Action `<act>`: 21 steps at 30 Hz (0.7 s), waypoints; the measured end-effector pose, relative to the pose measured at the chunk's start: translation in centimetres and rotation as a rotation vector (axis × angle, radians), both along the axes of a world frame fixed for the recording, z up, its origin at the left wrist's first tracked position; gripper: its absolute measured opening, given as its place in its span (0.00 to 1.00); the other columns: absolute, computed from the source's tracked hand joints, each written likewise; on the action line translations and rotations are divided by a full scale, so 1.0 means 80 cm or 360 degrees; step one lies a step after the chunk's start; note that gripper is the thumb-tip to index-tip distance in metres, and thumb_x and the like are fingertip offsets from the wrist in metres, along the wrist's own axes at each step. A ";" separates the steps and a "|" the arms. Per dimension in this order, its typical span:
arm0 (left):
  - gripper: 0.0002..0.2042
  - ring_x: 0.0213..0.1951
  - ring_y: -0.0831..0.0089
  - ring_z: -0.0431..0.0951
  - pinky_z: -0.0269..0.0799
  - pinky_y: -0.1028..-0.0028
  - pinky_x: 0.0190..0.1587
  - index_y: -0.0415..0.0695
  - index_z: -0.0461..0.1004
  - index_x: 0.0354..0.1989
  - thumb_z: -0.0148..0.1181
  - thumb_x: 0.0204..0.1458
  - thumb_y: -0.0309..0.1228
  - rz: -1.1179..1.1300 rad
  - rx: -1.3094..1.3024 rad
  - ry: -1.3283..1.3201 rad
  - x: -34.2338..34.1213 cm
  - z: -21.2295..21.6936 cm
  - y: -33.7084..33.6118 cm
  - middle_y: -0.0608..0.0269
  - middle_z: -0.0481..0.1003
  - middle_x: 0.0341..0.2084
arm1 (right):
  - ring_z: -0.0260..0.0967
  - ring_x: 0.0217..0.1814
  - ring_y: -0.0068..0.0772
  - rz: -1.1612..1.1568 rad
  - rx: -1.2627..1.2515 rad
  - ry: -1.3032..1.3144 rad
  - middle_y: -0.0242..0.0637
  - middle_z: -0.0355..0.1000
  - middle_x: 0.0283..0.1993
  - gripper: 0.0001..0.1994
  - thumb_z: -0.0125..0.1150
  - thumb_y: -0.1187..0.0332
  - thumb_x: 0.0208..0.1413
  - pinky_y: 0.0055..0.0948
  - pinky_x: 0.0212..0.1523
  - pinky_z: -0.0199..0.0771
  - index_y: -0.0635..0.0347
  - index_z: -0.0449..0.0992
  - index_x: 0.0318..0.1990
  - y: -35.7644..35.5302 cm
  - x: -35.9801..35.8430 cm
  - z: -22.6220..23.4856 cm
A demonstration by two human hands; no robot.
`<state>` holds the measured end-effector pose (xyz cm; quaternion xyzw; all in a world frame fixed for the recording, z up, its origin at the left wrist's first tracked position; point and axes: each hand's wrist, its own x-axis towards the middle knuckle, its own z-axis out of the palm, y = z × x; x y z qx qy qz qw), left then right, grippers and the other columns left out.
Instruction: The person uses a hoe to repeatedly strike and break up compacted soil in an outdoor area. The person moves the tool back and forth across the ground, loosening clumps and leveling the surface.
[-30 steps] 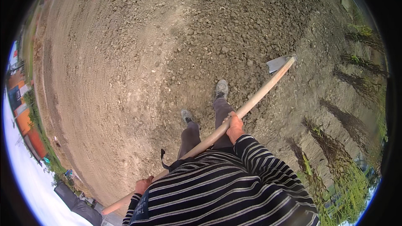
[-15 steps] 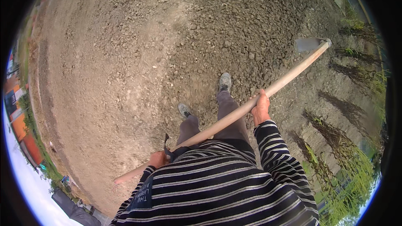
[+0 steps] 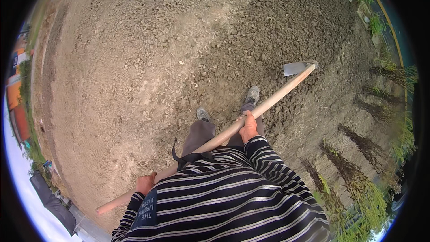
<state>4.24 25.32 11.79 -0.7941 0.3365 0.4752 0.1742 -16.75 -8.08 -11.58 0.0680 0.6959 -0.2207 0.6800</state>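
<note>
Two grips, left hand [image 3: 145,183] and right hand [image 3: 249,128], around the hoe handle [image 3: 224,135], blade [image 3: 294,68] nearer the right shoe [image 3: 253,94] than before

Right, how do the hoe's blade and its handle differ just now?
The blade is grey, flat and broad; the handle is pale, long and slender. The left hand and right hand both grip the handle, while neither touches the blade. The handle slants across the front of the body; the blade sits out beyond the feet. Both are parts of one hoe.
</note>
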 end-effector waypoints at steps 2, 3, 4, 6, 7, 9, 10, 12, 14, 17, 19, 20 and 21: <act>0.14 0.23 0.58 0.73 0.68 0.61 0.26 0.50 0.66 0.32 0.54 0.37 0.43 -0.0118 0.0019 0.0003 0.013 -0.030 -0.005 0.55 0.72 0.16 | 0.58 0.17 0.29 -0.0006 -0.0122 -0.0020 0.32 0.58 0.17 0.06 0.53 0.68 0.43 0.30 0.18 0.62 0.57 0.63 0.26 -0.016 -0.006 0.016; 0.16 0.24 0.58 0.74 0.68 0.62 0.27 0.50 0.66 0.32 0.56 0.35 0.42 -0.0140 0.0063 -0.0003 0.020 -0.049 -0.014 0.55 0.72 0.17 | 0.58 0.17 0.29 -0.0037 -0.0262 0.0015 0.33 0.59 0.17 0.06 0.53 0.67 0.45 0.30 0.18 0.62 0.57 0.64 0.26 -0.025 -0.006 0.026; 0.15 0.24 0.57 0.73 0.67 0.61 0.27 0.50 0.67 0.31 0.57 0.34 0.39 -0.0082 -0.0170 0.0101 0.027 -0.062 -0.020 0.55 0.72 0.18 | 0.58 0.16 0.30 -0.0120 -0.0399 0.0116 0.34 0.60 0.17 0.07 0.54 0.69 0.43 0.31 0.16 0.64 0.58 0.63 0.27 -0.038 -0.006 0.038; 0.14 0.23 0.54 0.72 0.66 0.59 0.26 0.50 0.66 0.30 0.57 0.33 0.38 -0.0130 -0.0460 0.0183 0.032 -0.089 -0.039 0.54 0.71 0.17 | 0.59 0.14 0.32 -0.0196 -0.0627 0.0160 0.35 0.60 0.17 0.08 0.55 0.71 0.43 0.32 0.15 0.65 0.60 0.62 0.29 -0.064 -0.018 0.066; 0.13 0.23 0.54 0.72 0.65 0.59 0.25 0.49 0.65 0.30 0.56 0.34 0.37 -0.0146 -0.0547 0.0196 0.031 -0.098 -0.047 0.53 0.70 0.16 | 0.60 0.15 0.32 -0.0212 -0.0693 0.0216 0.36 0.60 0.17 0.09 0.55 0.70 0.43 0.32 0.15 0.65 0.59 0.61 0.29 -0.079 -0.026 0.077; 0.11 0.23 0.53 0.71 0.64 0.58 0.25 0.49 0.64 0.30 0.53 0.37 0.36 -0.0264 -0.0691 0.0210 0.025 -0.110 -0.064 0.53 0.69 0.15 | 0.60 0.16 0.32 -0.0152 -0.0745 0.0392 0.36 0.60 0.17 0.10 0.55 0.69 0.44 0.32 0.16 0.66 0.60 0.61 0.30 -0.108 -0.044 0.087; 0.11 0.24 0.53 0.72 0.64 0.60 0.24 0.49 0.66 0.31 0.52 0.38 0.36 -0.0227 -0.0749 0.0275 0.024 -0.109 -0.071 0.51 0.70 0.16 | 0.60 0.16 0.32 -0.0157 -0.0769 0.0379 0.36 0.60 0.17 0.09 0.55 0.69 0.44 0.31 0.16 0.66 0.60 0.61 0.30 -0.119 -0.051 0.085; 0.11 0.24 0.53 0.72 0.64 0.61 0.24 0.48 0.66 0.31 0.52 0.39 0.37 -0.0162 -0.0755 0.0324 0.022 -0.092 -0.081 0.50 0.70 0.18 | 0.59 0.16 0.32 -0.0142 -0.0679 0.0362 0.35 0.60 0.17 0.09 0.54 0.70 0.44 0.30 0.16 0.65 0.60 0.61 0.30 -0.120 -0.056 0.068; 0.11 0.23 0.53 0.71 0.64 0.61 0.23 0.48 0.66 0.29 0.53 0.38 0.38 -0.0079 -0.0617 0.0210 0.020 -0.052 -0.083 0.50 0.69 0.16 | 0.59 0.16 0.32 -0.0075 -0.0592 0.0352 0.35 0.60 0.18 0.09 0.54 0.70 0.44 0.30 0.16 0.65 0.60 0.61 0.31 -0.107 -0.046 0.038; 0.08 0.20 0.58 0.72 0.67 0.63 0.22 0.47 0.66 0.23 0.54 0.31 0.31 -0.0220 -0.0459 -0.0117 0.030 0.040 -0.061 0.55 0.69 0.13 | 0.58 0.16 0.32 0.0055 -0.0204 0.0127 0.35 0.59 0.19 0.09 0.52 0.69 0.44 0.32 0.17 0.64 0.58 0.60 0.32 -0.026 0.001 -0.017; 0.08 0.19 0.61 0.72 0.66 0.64 0.22 0.48 0.67 0.20 0.55 0.27 0.29 -0.0207 -0.0259 -0.0422 0.025 0.095 -0.042 0.57 0.69 0.12 | 0.56 0.15 0.34 0.0130 0.0057 -0.0167 0.35 0.59 0.17 0.07 0.52 0.67 0.45 0.33 0.18 0.63 0.57 0.62 0.26 0.026 0.026 -0.038; 0.07 0.19 0.61 0.72 0.66 0.65 0.22 0.49 0.68 0.19 0.55 0.27 0.28 -0.0176 -0.0204 -0.0486 0.025 0.110 -0.034 0.58 0.69 0.12 | 0.53 0.13 0.31 0.0065 0.0292 -0.0236 0.31 0.54 0.13 0.08 0.52 0.70 0.38 0.32 0.19 0.60 0.55 0.58 0.21 0.040 0.032 -0.044; 0.08 0.20 0.62 0.73 0.67 0.66 0.23 0.50 0.69 0.21 0.55 0.26 0.29 -0.0133 -0.0156 -0.0480 0.026 0.118 -0.027 0.59 0.69 0.12 | 0.53 0.14 0.32 0.0101 0.0402 -0.0047 0.31 0.55 0.13 0.08 0.52 0.70 0.38 0.33 0.19 0.59 0.55 0.58 0.19 0.047 0.038 -0.047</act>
